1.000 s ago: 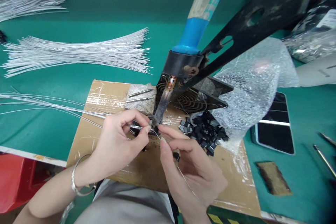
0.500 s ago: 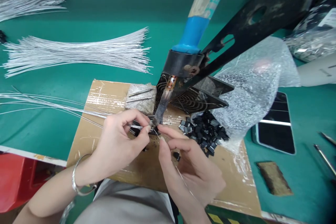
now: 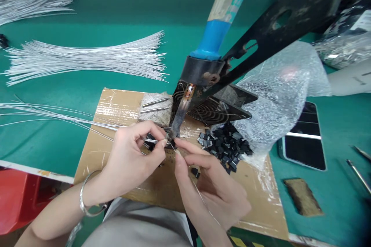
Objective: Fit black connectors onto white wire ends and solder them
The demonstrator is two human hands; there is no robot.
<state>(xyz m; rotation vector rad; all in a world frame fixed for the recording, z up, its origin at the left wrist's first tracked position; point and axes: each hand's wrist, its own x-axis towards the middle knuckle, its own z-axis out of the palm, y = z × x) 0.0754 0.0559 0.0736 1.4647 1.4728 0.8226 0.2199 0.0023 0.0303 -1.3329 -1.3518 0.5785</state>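
Note:
My left hand pinches thin white wires that trail off to the left; their ends lie under the tip of a soldering iron. Between thumb and fingers of my right hand is a strand of solder wire, its end reaching the iron's tip. The blue-handled iron hangs tip down in a black bracket. My fingertips partly hide the joint and the small dark piece beneath it. A heap of small black parts lies right of my right hand.
A fan with a wire guard stands behind the tip. A pad holds two metal rods. A bundle of white wires lies on the green table. Bubble wrap, a phone and a brown sponge sit to the right.
My right hand has shifted very slightly, its fingertips a little closer to the iron's tip. My left hand and the wires stay in place.

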